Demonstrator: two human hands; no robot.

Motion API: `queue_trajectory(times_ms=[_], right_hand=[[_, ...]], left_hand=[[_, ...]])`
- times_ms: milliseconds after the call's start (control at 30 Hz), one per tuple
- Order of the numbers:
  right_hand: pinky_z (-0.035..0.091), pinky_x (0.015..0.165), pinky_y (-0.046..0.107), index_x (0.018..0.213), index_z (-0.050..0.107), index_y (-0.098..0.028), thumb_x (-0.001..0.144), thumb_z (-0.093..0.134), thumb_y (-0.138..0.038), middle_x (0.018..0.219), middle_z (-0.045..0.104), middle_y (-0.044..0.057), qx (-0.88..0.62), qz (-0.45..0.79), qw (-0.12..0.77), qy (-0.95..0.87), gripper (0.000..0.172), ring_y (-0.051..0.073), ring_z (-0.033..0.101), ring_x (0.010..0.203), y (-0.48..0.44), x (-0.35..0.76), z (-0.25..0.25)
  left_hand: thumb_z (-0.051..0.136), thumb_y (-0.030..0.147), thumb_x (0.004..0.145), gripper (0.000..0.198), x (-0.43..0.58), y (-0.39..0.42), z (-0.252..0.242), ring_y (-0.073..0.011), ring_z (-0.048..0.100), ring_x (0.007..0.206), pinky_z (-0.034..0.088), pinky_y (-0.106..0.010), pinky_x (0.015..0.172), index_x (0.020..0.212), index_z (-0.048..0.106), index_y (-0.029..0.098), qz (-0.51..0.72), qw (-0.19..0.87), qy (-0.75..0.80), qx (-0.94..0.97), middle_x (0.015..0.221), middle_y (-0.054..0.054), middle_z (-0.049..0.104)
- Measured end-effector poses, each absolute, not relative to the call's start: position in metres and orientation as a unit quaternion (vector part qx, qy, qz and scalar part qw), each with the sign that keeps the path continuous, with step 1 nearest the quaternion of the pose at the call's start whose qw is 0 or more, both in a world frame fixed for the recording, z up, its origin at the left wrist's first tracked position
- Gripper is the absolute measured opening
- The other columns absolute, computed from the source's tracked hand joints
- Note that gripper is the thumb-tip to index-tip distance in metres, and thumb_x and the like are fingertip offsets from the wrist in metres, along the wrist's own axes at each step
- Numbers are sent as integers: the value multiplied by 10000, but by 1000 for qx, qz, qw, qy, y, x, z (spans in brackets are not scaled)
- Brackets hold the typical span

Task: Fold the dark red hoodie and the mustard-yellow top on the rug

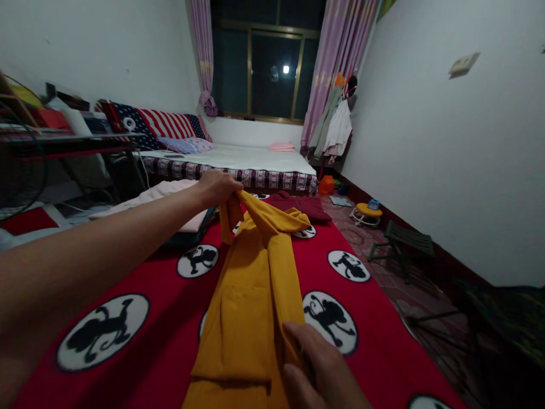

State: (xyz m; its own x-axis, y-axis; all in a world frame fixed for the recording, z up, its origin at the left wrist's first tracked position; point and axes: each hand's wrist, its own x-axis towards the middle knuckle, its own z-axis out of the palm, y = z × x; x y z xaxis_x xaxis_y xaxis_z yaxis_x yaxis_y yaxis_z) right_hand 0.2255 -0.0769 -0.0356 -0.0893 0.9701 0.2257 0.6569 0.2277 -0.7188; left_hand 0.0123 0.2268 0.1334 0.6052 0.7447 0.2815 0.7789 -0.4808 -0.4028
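Note:
A yellow sweatshirt [249, 307] lies lengthwise on a red blanket [162, 352] printed with black monkeys in white circles. At its far end, my left hand [219, 187] is closed on the fabric and lifts it off the blanket, with a piece hanging down below the fingers. My right hand [319, 369] is at the near right edge, its thumb and fingers closed on the long folded strip along that side. The fingertips are partly hidden by cloth.
Dark red folded clothing [313, 209] lies at the blanket's far end, and a pale pink garment [170, 193] rests to the left. Beyond is a bed [238, 156]. A cluttered desk [76, 139] stands left; a green folding stool [409, 238] and a small yellow stool [368, 211] stand right.

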Motion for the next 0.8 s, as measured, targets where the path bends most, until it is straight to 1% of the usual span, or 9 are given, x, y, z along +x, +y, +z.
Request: queue_trajectory(times_ms=[133, 233, 300, 367, 433, 500, 600, 700, 800], right_hand=[[505, 661, 246, 1048, 694, -244, 736, 632, -256, 859, 710, 26, -584, 280, 297, -702, 318, 169, 640, 740, -59, 238, -26], [482, 638, 265, 983, 706, -210, 793, 595, -309, 850, 698, 37, -619, 226, 337, -672, 241, 161, 610, 688, -13, 269, -18], [487, 646, 289, 984, 691, -180, 808, 564, -318, 871, 691, 51, -637, 171, 377, -650, 257, 160, 593, 659, 29, 295, -16], [499, 707, 315, 1008, 674, -159, 792, 558, -257, 943, 681, 72, -657, 109, 396, -632, 264, 164, 597, 695, 74, 319, -17], [502, 760, 320, 1065, 651, -141, 774, 536, -159, 1041, 651, 94, -673, 71, 394, -622, 314, 157, 610, 734, 113, 338, -19], [498, 799, 308, 1133, 626, -135, 742, 503, -55, 1104, 615, 106, -678, 41, 372, -632, 417, 148, 619, 769, 145, 351, -24], [502, 768, 267, 1253, 563, -152, 682, 435, 62, 1171, 561, 115, -673, 20, 326, -663, 624, 129, 621, 779, 177, 361, -32], [500, 653, 220, 1355, 475, -200, 646, 398, 103, 1248, 509, 113, -659, 28, 284, -696, 775, 104, 616, 723, 198, 367, -39], [499, 629, 212, 1408, 412, -265, 661, 417, 93, 1291, 494, 92, -641, -8, 239, -729, 828, 118, 625, 753, 216, 373, -39]], left_hand=[[496, 159, 880, 251, -26, 194, 100, -132, 548, 787, 337, -231, 739, 1033, 692, 191, 37, 185, -427, -884, 877, -10, 633], [618, 278, 817, 133, -39, 172, 71, -123, 534, 664, 320, -212, 623, 806, 725, 200, 97, 99, -378, -915, 755, -6, 656], [592, 446, 832, 308, -37, 166, 58, -142, 541, 613, 326, -234, 582, 715, 716, 191, 104, 59, -356, -927, 680, -27, 651], [499, 528, 873, 430, -27, 169, 49, -170, 582, 656, 371, -255, 603, 717, 714, 190, 61, 39, -352, -933, 718, -50, 665], [458, 481, 906, 386, -12, 182, 40, -203, 626, 845, 428, -273, 715, 873, 724, 203, -33, 29, -361, -932, 926, -75, 685], [508, 454, 880, 377, 5, 200, 27, -233, 592, 1057, 439, -291, 842, 1118, 665, 207, -116, 1, -397, -910, 1154, -98, 638], [569, 514, 820, 631, 27, 221, 3, -245, 605, 1045, 463, -290, 816, 1334, 505, 153, -142, -106, -461, -870, 1168, -119, 640], [614, 505, 773, 648, 40, 226, -10, -223, 636, 824, 443, -268, 644, 1294, 536, 129, -133, -169, -488, -846, 949, -80, 689], [632, 427, 754, 364, 47, 216, -6, -200, 594, 713, 367, -262, 574, 993, 681, 157, -144, -163, -472, -855, 784, -41, 660]])
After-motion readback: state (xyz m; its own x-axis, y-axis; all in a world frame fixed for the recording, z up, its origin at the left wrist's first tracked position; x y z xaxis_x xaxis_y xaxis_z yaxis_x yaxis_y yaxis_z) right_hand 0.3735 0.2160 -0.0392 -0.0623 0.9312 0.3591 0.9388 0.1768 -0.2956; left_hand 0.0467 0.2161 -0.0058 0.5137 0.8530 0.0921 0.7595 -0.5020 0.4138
